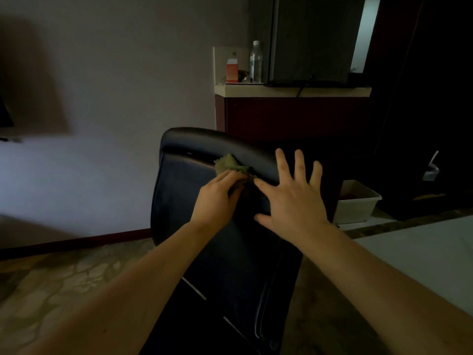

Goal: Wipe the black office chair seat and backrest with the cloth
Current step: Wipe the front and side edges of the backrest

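The left hand [220, 194] is squeezing the cloth [229, 163] high on the chair back [184, 201]. The right hand [294, 201] is pressing flat, fingers apart. The rest, I think, is waiting.

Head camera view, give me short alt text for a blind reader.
A person's left hand holds a green cloth against the top of a black office chair's backrest, while the right hand rests flat and open beside it. A cabinet behind carries a clear bottle.

An orange carton [232, 70] and a clear bottle [256, 61] stand near each other on a dark cabinet [294, 116]. A white bin [358, 204] sits on the patterned floor [64, 278], near a white desk [422, 252].
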{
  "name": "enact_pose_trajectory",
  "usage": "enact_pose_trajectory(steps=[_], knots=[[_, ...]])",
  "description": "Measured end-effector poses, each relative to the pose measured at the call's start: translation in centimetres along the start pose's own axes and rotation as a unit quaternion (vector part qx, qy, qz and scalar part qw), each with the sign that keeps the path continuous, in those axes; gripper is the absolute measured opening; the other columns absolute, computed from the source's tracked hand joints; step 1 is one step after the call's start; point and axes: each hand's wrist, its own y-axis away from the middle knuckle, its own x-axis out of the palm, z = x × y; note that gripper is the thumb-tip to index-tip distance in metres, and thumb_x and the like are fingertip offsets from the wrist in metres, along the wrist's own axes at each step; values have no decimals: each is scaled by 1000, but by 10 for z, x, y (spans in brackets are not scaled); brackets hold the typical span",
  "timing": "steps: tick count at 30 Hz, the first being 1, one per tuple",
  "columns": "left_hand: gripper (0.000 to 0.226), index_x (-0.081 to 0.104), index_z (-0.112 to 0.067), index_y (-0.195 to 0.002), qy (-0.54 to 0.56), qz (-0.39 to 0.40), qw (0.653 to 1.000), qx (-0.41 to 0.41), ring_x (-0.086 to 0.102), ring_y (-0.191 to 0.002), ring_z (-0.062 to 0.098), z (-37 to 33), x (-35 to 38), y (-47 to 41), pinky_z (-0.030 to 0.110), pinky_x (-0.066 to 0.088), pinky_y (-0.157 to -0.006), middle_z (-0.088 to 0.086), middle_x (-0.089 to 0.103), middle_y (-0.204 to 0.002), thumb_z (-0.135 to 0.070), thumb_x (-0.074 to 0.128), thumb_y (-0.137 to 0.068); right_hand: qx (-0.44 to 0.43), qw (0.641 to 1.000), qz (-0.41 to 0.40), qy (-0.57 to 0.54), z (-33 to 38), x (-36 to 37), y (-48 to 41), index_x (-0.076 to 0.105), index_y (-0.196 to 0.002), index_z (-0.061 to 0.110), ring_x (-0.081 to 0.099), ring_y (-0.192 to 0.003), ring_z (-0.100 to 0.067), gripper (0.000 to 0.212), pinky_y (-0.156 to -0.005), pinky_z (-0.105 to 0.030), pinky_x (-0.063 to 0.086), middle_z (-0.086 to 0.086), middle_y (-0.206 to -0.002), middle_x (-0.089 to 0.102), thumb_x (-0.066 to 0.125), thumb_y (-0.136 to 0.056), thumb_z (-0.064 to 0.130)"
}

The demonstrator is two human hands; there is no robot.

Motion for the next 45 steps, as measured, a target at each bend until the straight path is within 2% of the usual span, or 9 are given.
enact_pose_trajectory(steps=[8,11,16,25,32,36,40,42,45], knots=[[30,64,-14,-131,-78,-27,996,-17,65,-108,22,45,-3,-13,38,56,-89,4,66,-128,-16,58,-101,-40,997,43,57,-5,5,-16,9,-157,48,-11,-148,-52,96,-115,-68,13,-19,-163,-25,59,-81,77],[34,60,-15,-137,-107,-33,991,-70,62,-110,30,66,-8,-22,44,55,-89,8,62,-135,-17,53,-104,-45,995,46,70,-5,6,-17,7,-157,48,-12,-148,-52,96,-115,-68,12,-19,-163,-27,57,-81,78],[41,49,-22,-149,-152,-19,968,-199,52,-130,35,105,-23,-37,44,44,-106,9,48,-153,-23,41,-108,-38,995,43,77,-3,8,-14,2,-157,48,-16,-148,-51,96,-115,-67,10,-20,-161,-31,52,-82,80],[38,59,-17,-141,-93,-43,951,-292,47,-136,31,147,-28,-62,36,34,-114,7,52,-150,-24,39,-109,-31,994,45,90,-1,5,-5,-5,-156,48,-17,-147,-52,97,-114,-66,9,-22,-159,-35,48,-82,81],[30,67,-13,-126,-48,-68,961,-264,59,-120,30,124,-13,-61,37,44,-103,8,64,-133,-18,45,-106,-14,994,51,97,-2,6,4,-10,-155,47,-18,-146,-53,100,-113,-67,8,-22,-158,-36,45,-80,84],[21,65,-19,-115,16,-75,977,-200,60,-110,19,94,2,-42,36,50,-98,2,65,-122,-17,48,-104,11,996,41,73,0,0,11,29,-150,55,4,-147,-54,100,-107,-70,17,-24,-167,-5,63,-62,87],[25,63,-18,-124,-16,-44,984,-172,57,-117,22,95,-4,-39,29,42,-100,5,63,-131,-16,47,-105,-14,999,-2,42,-5,9,12,67,-130,37,30,-138,-58,102,-97,-74,27,-28,-158,32,84,-37,76],[30,60,-16,-130,-43,-38,980,-192,55,-121,28,97,-7,-46,32,41,-100,9,59,-137,-14,42,-106,-17,998,5,52,-4,5,12,58,-138,43,23,-142,-56,100,-101,-73,25,-27,-162,23,79,-48,79],[32,57,-16,-128,-43,-50,965,-254,54,-124,33,92,-5,-56,44,44,-101,10,56,-141,-13,36,-105,-14,997,25,70,-5,3,12,9,-157,49,-11,-148,-53,97,-112,-68,10,-22,-164,-23,54,-77,83]])
